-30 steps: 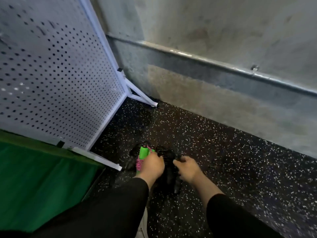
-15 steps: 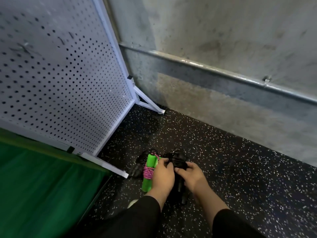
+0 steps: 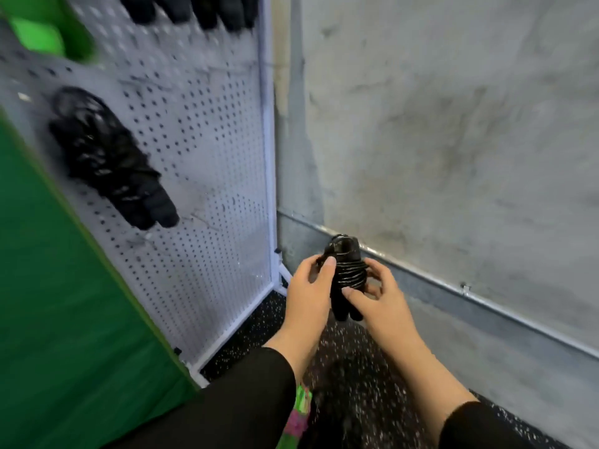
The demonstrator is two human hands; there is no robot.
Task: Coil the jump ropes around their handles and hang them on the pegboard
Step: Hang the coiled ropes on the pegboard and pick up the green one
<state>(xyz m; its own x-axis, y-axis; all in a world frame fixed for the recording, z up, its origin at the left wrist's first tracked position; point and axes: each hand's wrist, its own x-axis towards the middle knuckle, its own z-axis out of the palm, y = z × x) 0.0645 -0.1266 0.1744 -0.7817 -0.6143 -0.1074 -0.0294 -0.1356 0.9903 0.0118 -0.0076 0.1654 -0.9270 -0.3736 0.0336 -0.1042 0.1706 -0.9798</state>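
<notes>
A gym storage corner — black speckled rubber floor (image 3: 366,384), bare concrete wall (image 3: 453,124), and a white pegboard (image 3: 210,157) hung with coiled jump ropes (image 3: 110,157).

I see a glossy black coiled jump rope (image 3: 347,273) against a mottled grey wall (image 3: 453,131). The pegboard (image 3: 207,163) is white, dotted with dark holes, and bears another black bundle (image 3: 107,157). The floor (image 3: 363,390) is black, speckled white; the sleeves (image 3: 246,406) are black.
</notes>
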